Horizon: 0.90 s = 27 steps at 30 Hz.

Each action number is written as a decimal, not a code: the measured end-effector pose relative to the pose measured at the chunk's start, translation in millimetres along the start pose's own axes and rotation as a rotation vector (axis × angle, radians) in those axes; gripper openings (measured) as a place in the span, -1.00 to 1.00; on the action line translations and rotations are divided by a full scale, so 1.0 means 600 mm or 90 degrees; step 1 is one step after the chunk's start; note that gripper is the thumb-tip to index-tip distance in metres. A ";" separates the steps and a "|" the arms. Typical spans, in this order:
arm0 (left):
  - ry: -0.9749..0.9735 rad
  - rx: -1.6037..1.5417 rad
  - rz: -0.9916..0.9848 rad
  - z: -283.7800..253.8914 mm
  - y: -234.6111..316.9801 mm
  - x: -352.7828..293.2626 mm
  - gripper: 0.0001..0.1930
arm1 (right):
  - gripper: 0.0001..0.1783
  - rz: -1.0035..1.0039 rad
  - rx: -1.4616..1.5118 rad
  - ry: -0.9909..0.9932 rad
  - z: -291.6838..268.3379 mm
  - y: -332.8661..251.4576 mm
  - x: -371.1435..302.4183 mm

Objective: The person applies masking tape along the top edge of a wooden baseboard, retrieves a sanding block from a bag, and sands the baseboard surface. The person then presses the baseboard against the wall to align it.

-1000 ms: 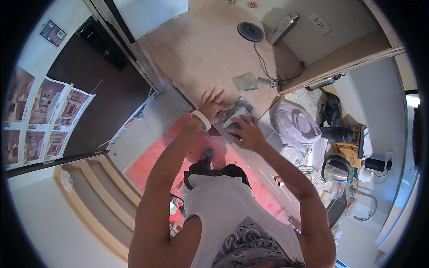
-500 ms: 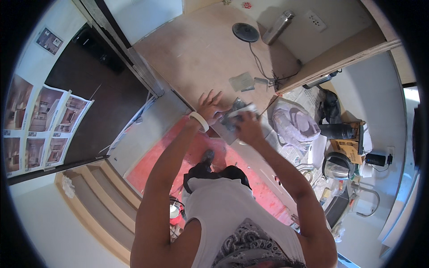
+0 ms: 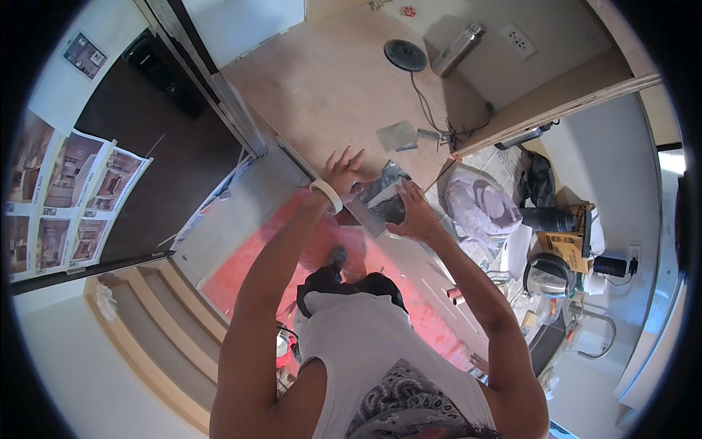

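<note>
Shifted left since half a second ago, the pale strip (image 3: pixel 382 196) now lies slantwise over the grey plate (image 3: pixel 371 221), and the right hand (image 3: pixel 418 217), blurred then, shows clearly. Nearest are a patterned cloth (image 3: pixel 398 402) and a white tank top (image 3: pixel 358 322), above a red floor (image 3: pixel 248 282). Farther out, at the near edge of the brown counter (image 3: pixel 307 80), is the grey plate, between both hands. The right hand is curved, thumb and fingers to either side of a dark piece (image 3: pixel 393 212); whether it grips it, I cannot tell. The left hand (image 3: pixel 345 175), with a pale band (image 3: pixel 326 197) at its wrist, has fingers spread beside the plate; any hold there is unclear. Beyond lie a flat greyish sheet (image 3: pixel 397 136), a dark cable (image 3: pixel 423 99), a round black disc (image 3: pixel 404 55) and a metal bottle (image 3: pixel 458 50).
</note>
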<state>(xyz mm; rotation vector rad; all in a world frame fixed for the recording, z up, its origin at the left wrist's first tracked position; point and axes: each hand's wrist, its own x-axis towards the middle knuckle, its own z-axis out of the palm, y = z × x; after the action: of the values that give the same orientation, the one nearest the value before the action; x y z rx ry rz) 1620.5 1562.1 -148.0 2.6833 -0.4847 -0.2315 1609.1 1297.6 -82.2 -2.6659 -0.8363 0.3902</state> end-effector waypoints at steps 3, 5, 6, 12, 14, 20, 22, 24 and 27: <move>0.025 -0.004 0.017 0.005 -0.003 0.002 -0.50 | 0.10 -0.031 0.014 -0.015 -0.004 0.025 0.002; 0.021 -0.010 0.016 -0.001 0.004 0.001 -0.50 | 0.12 -0.050 -0.029 -0.059 0.015 0.008 -0.009; 0.008 -0.009 0.009 -0.010 0.013 0.000 -0.51 | 0.13 -0.059 -0.050 -0.081 0.021 0.001 -0.017; 0.013 0.020 0.009 0.011 -0.007 -0.004 -0.48 | 0.09 -0.044 -0.097 -0.110 -0.023 0.028 0.019; 0.004 0.001 0.010 0.004 -0.003 0.004 -0.46 | 0.06 -0.002 -0.071 -0.114 -0.022 0.010 0.013; 0.024 -0.071 0.018 0.003 -0.010 -0.003 -0.55 | -0.16 -0.151 0.164 -0.155 -0.033 -0.108 -0.037; 0.027 -0.138 -0.001 -0.015 -0.003 -0.002 -0.57 | -0.38 0.150 0.488 -0.144 -0.077 -0.086 -0.029; 0.050 -0.475 -0.056 -0.016 0.001 0.009 -0.57 | -0.44 0.283 0.774 -0.035 -0.062 -0.028 -0.031; 0.104 -0.606 -0.037 -0.029 0.046 -0.003 -0.52 | -0.44 0.382 0.932 0.078 -0.037 -0.009 -0.037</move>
<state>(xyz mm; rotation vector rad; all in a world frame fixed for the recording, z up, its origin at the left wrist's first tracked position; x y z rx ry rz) 1614.5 1545.7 -120.5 1.7631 -0.1674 -0.1909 1596.5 1284.1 -56.1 -1.4139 0.3215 0.6219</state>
